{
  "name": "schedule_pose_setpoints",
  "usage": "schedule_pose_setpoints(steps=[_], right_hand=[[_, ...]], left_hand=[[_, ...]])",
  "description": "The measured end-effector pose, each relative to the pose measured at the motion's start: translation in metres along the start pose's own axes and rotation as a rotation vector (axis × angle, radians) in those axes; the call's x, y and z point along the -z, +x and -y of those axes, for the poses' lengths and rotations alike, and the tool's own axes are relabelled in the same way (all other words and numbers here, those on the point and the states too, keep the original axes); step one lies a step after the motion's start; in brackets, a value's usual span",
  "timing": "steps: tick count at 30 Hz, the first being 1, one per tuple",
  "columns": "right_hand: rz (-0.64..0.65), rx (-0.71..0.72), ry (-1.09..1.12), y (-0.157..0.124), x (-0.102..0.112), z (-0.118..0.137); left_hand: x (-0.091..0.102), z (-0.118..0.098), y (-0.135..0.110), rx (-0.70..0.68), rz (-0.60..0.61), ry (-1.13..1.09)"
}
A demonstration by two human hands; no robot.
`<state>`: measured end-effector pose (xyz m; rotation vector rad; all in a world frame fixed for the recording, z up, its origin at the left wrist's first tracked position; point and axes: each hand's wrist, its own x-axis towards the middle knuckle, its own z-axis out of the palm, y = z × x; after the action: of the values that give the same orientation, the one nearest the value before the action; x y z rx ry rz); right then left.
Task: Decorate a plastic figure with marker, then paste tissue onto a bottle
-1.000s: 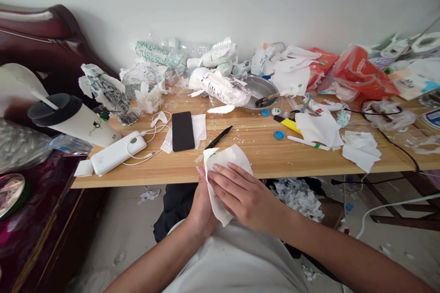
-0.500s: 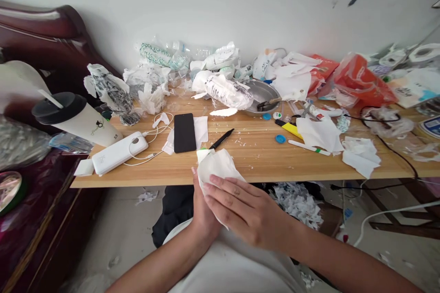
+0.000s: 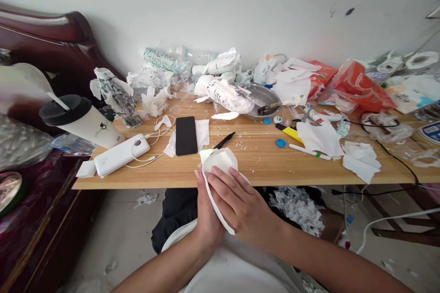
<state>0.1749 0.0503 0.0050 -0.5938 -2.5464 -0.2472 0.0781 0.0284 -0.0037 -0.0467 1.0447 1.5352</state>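
Note:
Between my palms, just in front of the table's near edge, is a piece of white tissue paper [image 3: 223, 160], with a small green patch showing at its top left. My left hand [image 3: 207, 213] supports it from the left and below, most of its fingers hidden behind the paper. Flat across the front of the paper lies my right hand [image 3: 240, 206], fingers stretched and side by side, pressing it against the left. Whether something is wrapped inside cannot be seen. Beyond the paper's top lies a black pen-like tool [image 3: 224, 140], and left of it a black phone [image 3: 186, 135].
A power bank [image 3: 121, 154] with a white cable and a lidded tumbler [image 3: 87, 123] are at left. Behind lie a paper-covered bottle shape [image 3: 228, 95] and a metal bowl [image 3: 266, 97]. To the right are a yellow cutter [image 3: 292, 134], a blue cap [image 3: 281, 143] and torn tissue [image 3: 319, 138].
My right hand has slid slightly up and rightward over the paper, whose edge now folds up along the fingers. The view has shifted a little; the table items stay put.

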Motion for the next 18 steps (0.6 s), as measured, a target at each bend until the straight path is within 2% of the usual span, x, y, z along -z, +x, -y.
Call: schedule_pose_setpoints(steps=[6,9,12,18], right_hand=[[0.082,-0.002,0.041,0.003,0.006,-0.013],[0.101,-0.022,0.059,0.003,0.009,-0.017],[0.096,-0.048,0.065,0.003,0.011,-0.017],[0.063,-0.055,0.044,0.004,0.014,-0.015]], left_hand=[[-0.005,-0.005,-0.002,0.113,0.116,-0.061],[-0.008,-0.006,-0.004,0.152,0.104,-0.041],[-0.008,-0.006,-0.005,0.11,0.063,0.019],[-0.004,0.001,-0.001,0.065,0.099,0.103]])
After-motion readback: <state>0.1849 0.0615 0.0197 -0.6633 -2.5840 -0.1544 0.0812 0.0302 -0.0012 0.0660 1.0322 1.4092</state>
